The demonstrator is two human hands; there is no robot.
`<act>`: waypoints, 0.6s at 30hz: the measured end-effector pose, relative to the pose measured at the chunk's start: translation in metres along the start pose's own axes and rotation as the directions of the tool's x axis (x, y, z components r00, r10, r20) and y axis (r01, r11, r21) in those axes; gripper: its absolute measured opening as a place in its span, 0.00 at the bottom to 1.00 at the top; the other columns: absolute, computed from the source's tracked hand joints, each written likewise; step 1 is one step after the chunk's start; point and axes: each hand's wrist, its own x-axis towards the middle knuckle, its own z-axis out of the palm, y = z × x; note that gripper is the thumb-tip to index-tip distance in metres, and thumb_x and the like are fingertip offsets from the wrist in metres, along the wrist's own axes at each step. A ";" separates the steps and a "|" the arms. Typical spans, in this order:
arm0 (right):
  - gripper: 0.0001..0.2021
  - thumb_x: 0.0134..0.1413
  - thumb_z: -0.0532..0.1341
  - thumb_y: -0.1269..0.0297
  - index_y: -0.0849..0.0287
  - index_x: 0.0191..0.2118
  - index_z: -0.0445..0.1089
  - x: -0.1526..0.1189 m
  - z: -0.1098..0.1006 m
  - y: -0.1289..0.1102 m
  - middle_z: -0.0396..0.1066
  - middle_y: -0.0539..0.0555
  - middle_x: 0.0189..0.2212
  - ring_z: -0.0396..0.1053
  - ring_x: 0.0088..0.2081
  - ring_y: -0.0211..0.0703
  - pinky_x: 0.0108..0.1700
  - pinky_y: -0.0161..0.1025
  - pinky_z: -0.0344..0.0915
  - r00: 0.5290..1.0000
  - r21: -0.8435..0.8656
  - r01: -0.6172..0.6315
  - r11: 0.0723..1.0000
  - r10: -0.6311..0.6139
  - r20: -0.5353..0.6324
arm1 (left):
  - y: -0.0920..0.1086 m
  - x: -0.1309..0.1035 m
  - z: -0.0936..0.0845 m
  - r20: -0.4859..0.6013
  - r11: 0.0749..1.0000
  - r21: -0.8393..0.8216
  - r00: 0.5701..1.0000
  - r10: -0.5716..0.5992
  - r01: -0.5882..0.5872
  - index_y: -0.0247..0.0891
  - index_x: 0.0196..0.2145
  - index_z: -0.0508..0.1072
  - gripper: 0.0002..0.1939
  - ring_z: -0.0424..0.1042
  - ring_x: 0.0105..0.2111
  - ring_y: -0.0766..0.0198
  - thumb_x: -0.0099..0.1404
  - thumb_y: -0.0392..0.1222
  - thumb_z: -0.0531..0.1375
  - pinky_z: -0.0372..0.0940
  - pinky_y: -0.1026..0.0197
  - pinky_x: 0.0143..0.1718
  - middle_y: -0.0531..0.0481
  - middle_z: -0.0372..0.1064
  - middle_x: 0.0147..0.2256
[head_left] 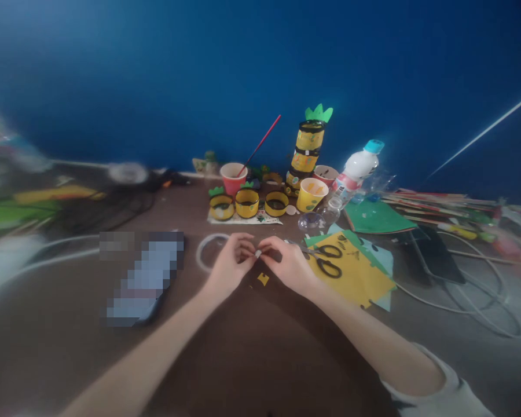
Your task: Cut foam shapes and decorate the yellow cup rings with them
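Over the brown table, my left hand and my right hand meet at the fingertips. Between them they pinch a small white piece, too small to identify; it may be tape or paper. Just below lies a small yellow paper scrap. Right of my right hand, black-handled scissors rest on a yellow paper sheet; their blades point toward that hand. A white ring, perhaps a cable loop, lies behind my left hand.
Behind the hands stand several yellow-and-black paper rings, a ring tower with a green leafy top, a red cup with a brush, a yellow cup and a bottle. A phone lies left, cables right.
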 end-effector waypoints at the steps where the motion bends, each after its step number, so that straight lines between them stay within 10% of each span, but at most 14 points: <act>1: 0.10 0.48 0.56 0.73 0.56 0.38 0.66 0.000 0.000 0.000 0.72 0.50 0.32 0.71 0.35 0.39 0.40 0.37 0.66 1.000 -0.002 0.000 1.000 0.000 0.001 | 0.000 0.000 0.000 0.001 1.000 0.002 1.000 0.002 -0.002 0.37 0.40 0.61 0.18 0.67 0.31 0.68 0.52 0.32 0.59 0.63 0.63 0.36 0.53 0.63 0.30; 18: 0.11 0.47 0.55 0.74 0.58 0.39 0.65 -0.001 -0.001 -0.002 0.72 0.51 0.32 0.71 0.35 0.38 0.39 0.35 0.66 1.000 0.021 -0.005 1.000 0.004 0.020 | 0.001 0.000 0.000 0.003 1.000 -0.004 1.000 -0.001 0.001 0.37 0.41 0.60 0.18 0.66 0.31 0.69 0.52 0.31 0.58 0.61 0.63 0.36 0.53 0.63 0.30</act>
